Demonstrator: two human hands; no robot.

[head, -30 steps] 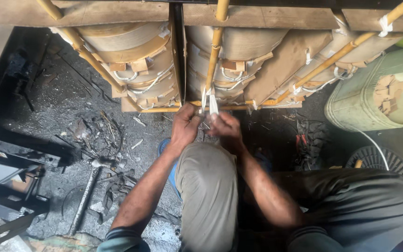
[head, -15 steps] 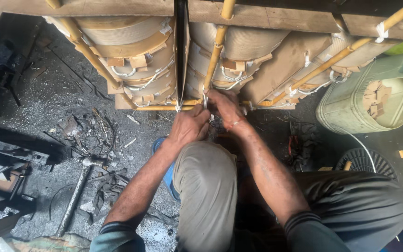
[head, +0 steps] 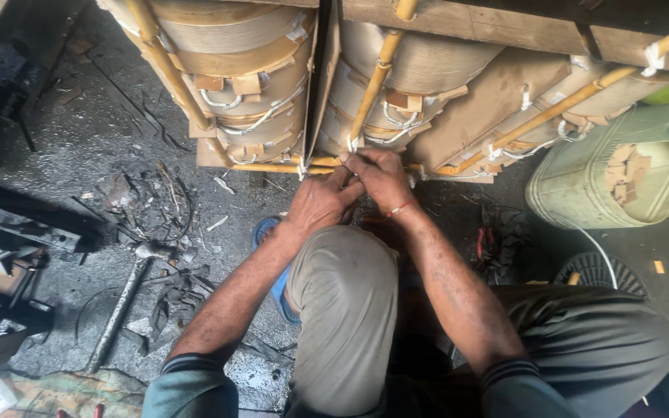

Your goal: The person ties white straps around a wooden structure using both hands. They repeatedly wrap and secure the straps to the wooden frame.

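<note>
**Hands tying at the coil base**

Knee (head: 344,310) is sitting at 6 o'clock. Above it, left hand (head: 320,203) and right hand (head: 381,176) are both pinching a white tie (head: 350,144) at the yellow rod (head: 272,167) under the coils (head: 249,85), 12 o'clock. Risk: tie slipping or snapping if pulled unevenly; fingers are crowding the divider (head: 320,77) edge.

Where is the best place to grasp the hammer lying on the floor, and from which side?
Probably the long handle of the hammer, near mid-length, coming from above. It lies flat and diagonal on the dirty floor, with its head at the upper end among scraps, so the lower shaft seems most free.
</note>
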